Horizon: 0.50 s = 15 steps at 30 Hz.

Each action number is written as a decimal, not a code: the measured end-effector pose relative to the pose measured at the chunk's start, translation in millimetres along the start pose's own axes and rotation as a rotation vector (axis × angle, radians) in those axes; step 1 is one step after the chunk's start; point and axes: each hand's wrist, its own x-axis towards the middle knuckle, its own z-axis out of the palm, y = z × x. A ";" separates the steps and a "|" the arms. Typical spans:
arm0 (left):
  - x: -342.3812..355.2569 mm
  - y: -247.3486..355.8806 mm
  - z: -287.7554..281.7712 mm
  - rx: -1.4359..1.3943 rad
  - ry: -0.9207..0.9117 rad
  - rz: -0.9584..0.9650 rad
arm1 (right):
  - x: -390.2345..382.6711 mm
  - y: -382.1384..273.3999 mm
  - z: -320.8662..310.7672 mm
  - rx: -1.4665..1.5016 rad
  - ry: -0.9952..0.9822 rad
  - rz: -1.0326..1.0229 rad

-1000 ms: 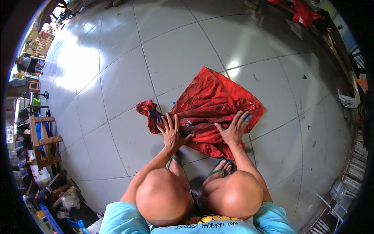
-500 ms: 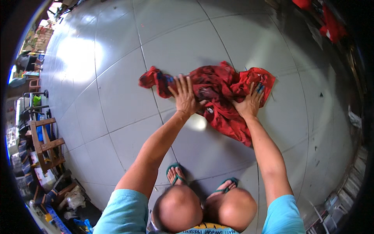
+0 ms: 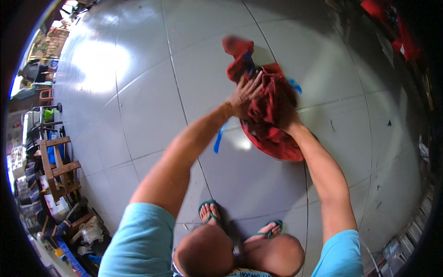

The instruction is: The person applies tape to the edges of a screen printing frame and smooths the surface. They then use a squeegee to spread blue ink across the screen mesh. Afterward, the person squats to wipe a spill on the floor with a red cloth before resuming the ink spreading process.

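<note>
A crumpled red cloth with dark patches lies bunched on the grey tiled floor in front of me. My left hand rests on its left side, fingers stretched out and a little apart. At the cloth's right side is my right hand, pressed into the folds; the fabric and blur hide its fingers. One end of the cloth sticks out toward the far side, smeared by motion. A blue strip pokes out at the near left, and another blue strip shows at the far right.
My feet in green flip-flops are on the tiles just below the cloth. Along the left stand a wooden frame and assorted clutter. Red fabric hangs at the far right. A small dark scrap lies on the right.
The cloth has gone from spread wide to a narrower bundle. My left hand has moved right, bringing the hands closer together. The cloth's left end has swung farther away, and blue strips now show.
</note>
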 end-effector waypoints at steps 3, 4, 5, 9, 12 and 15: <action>-11.2 -6.3 0.7 -0.051 0.009 0.133 | -21.3 -4.0 39.1 0.247 -0.069 0.217; -17.2 -7.9 2.8 -0.027 -0.045 0.138 | -26.7 -4.5 49.7 0.165 -0.118 0.202; -26.2 -7.2 7.6 -0.065 -0.012 0.113 | -28.8 -5.6 60.2 0.085 -0.122 0.150; -69.8 -0.5 27.7 -0.150 0.247 0.042 | -33.0 -27.7 69.5 0.156 -0.179 0.209; -117.7 25.7 37.2 -0.373 0.143 -0.436 | -31.6 -72.5 53.1 0.200 -0.260 0.254; -146.5 68.2 36.2 -1.236 0.444 -0.789 | -39.4 -150.2 45.9 0.679 0.407 0.373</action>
